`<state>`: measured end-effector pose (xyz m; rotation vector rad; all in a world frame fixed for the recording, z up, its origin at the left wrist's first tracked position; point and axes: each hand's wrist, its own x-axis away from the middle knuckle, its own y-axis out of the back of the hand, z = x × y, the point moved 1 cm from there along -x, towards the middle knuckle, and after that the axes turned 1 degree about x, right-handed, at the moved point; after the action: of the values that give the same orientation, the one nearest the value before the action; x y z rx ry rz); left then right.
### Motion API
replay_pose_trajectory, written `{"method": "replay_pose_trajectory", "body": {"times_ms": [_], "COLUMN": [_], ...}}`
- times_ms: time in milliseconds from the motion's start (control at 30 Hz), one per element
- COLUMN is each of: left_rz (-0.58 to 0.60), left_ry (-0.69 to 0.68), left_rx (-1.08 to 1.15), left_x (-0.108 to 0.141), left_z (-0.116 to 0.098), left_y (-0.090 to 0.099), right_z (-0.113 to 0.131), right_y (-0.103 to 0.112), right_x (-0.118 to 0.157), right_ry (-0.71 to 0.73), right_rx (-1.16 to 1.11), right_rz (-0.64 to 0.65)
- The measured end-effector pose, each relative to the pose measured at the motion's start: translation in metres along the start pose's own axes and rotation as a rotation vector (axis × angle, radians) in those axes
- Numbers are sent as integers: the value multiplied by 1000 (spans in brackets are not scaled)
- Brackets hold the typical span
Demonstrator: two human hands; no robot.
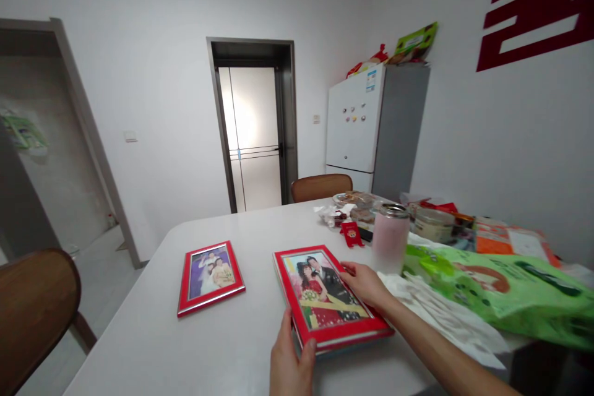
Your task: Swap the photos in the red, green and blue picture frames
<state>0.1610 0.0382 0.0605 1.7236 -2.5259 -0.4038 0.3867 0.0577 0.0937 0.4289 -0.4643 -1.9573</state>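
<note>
A red picture frame with a wedding photo lies over the white table in front of me. Its near edge looks thick, with a pale layer under the red rim. My left hand grips the frame's near left corner, thumb and fingers on either side of it. Along the right edge, my right hand holds the frame, with its fingertips at the rim; part of its grip is hidden. Farther left, a second red picture frame with another wedding photo lies flat on the table, apart from both hands.
The white table carries a pink tumbler, white tissues, a green plastic package and a small red packet on its right side. Brown chairs stand at the left and far side. A fridge stands behind.
</note>
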Motion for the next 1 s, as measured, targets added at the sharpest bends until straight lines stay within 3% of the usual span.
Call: {"method": "replay_pose_trajectory", "body": {"times_ms": [233,400,600,700,833,900,1000], "left_rz": [76,29,-54,-69,29,32,-92], "left_ry": [33,30,-76,-59,-51,-67,-282], "left_rx": [-129,-177,-217,-295,-379,-466,-881], "left_x": [5,3,-8,-20,-40,-52,-70], "left_z": [12,23,12,2,-1,1,8], "left_y": [-7,-15,-12,-4,18,43,92], "right_z": [-21,-31,-17,-6,3,13,35], "right_y": [6,4,-9,-14,-13,-14,-27], "right_x": [27,46,34,28,32,44,71], "right_ry": [17,35,9,-3,12,88,261], "right_rx": [130,287,340,350,342,332,306], "right_rz": [20,-119,-187,-221,-288,-327,-331]}}
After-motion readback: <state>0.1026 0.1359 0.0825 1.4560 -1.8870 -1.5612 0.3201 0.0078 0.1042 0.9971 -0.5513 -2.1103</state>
